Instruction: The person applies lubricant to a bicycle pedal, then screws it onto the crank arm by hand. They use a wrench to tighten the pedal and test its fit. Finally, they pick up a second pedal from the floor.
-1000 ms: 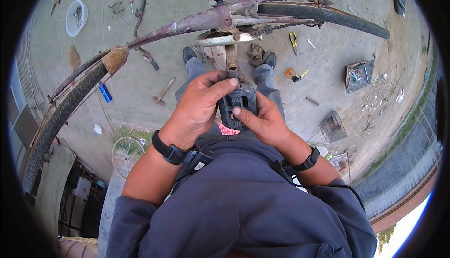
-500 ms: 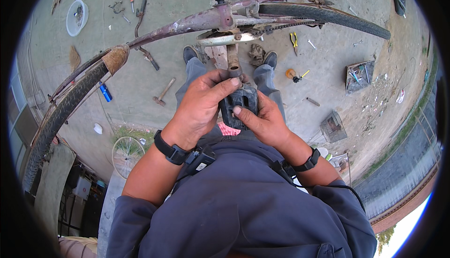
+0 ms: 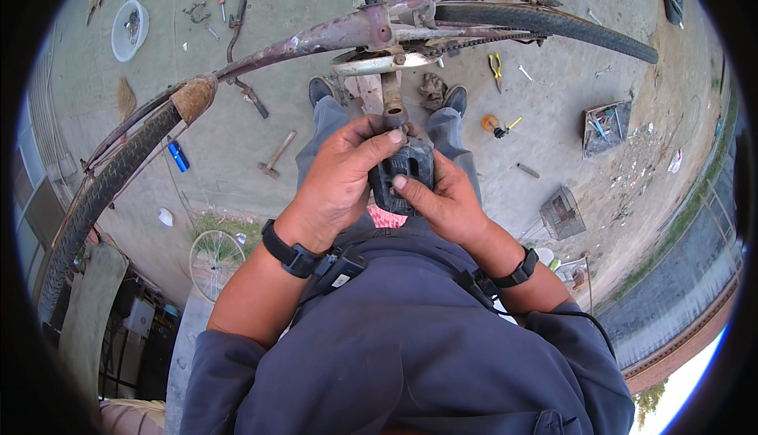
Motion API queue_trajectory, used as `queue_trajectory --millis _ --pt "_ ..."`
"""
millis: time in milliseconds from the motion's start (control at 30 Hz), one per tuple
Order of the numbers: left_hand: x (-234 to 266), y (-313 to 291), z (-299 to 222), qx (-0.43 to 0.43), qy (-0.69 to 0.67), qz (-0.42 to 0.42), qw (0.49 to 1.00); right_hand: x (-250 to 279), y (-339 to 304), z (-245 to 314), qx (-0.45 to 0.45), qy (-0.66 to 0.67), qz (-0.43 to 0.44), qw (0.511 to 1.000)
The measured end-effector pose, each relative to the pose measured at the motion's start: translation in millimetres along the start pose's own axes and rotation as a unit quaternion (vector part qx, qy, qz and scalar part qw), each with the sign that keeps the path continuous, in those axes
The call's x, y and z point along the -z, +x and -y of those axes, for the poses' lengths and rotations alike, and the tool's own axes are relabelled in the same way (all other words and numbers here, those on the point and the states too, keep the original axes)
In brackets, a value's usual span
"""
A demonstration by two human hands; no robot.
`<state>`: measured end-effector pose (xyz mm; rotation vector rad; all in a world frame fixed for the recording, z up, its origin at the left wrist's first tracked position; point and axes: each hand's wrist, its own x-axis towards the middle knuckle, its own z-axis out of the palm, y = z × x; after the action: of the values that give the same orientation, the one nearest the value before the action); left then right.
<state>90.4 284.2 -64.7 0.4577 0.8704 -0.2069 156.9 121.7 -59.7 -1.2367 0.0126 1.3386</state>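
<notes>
A black bicycle pedal (image 3: pixel 409 160) sits between my hands at the end of a rusty crank arm (image 3: pixel 392 95). My left hand (image 3: pixel 339 170) is closed on the pedal's left side, with its thumb at the top by the crank's end. From the right, my right hand (image 3: pixel 448 202) grips the pedal, thumb lying across its body. The crank reaches down from the chainring (image 3: pixel 379 64) of an old purple bicycle frame (image 3: pixel 316 40). The join between pedal and crank is partly hidden by my fingers.
The bicycle spans the view, with a front wheel (image 3: pixel 103 186) at left and a rear wheel (image 3: pixel 553 20) at right. On the ground lie a hammer (image 3: pixel 277 155), yellow pliers (image 3: pixel 495 70), a screwdriver (image 3: pixel 221 1), a white bowl (image 3: pixel 129 31), a tool tray (image 3: pixel 606 129) and a wire basket (image 3: pixel 562 214).
The pedal has turned very slightly between my fingers. Both hands keep their grip in nearly the same place.
</notes>
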Motion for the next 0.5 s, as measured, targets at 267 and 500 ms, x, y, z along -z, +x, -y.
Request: queue_trajectory --millis 267,500 --pt "-4.4 -2.5 -1.1 0.005 0.000 -0.014 1.000 -1.4 -1.1 0.0 -0.011 0.027 -0.006 1.000" --pt "-5.3 -1.1 0.3 -0.005 -0.015 -0.006 1.000 -1.8 -1.7 -1.1 -0.002 0.009 -0.006 1.000"
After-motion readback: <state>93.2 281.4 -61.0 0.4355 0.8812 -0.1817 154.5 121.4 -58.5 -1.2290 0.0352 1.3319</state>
